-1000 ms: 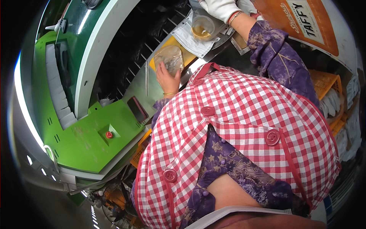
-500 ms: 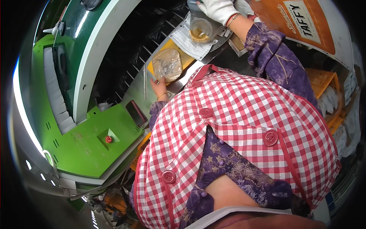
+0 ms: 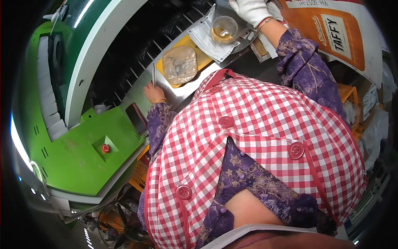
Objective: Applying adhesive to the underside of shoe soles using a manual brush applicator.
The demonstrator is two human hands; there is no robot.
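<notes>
My left hand (image 3: 154, 93) is closed around the lower end of a thin silver tool (image 3: 154, 75) at the left edge of the metal worktop (image 3: 170, 92). Just right of it, a flat, rounded brown slab in clear wrap (image 3: 180, 64) lies on a yellow board (image 3: 201, 54). My right hand (image 3: 251, 11), in a white glove with bare fingertips, is at the top edge. Its fingers are partly cut off, so whether it holds anything is unclear. Below and left of that hand, a clear plastic tub (image 3: 224, 30) with yellowish-brown contents sits on a white printed sheet (image 3: 219, 52).
A green machine housing (image 3: 89, 162) with a red button (image 3: 105, 148) stands at left. Beside it lies a dark phone-like slab (image 3: 136, 116). An orange printed box (image 3: 338, 31) fills the upper right, above an orange crate (image 3: 348, 96). A fan (image 3: 118, 222) stands lower left.
My left hand has left the wrapped slab, moved left and taken hold of the thin silver tool that lay beside it. My gloved right hand stays near the top edge.
</notes>
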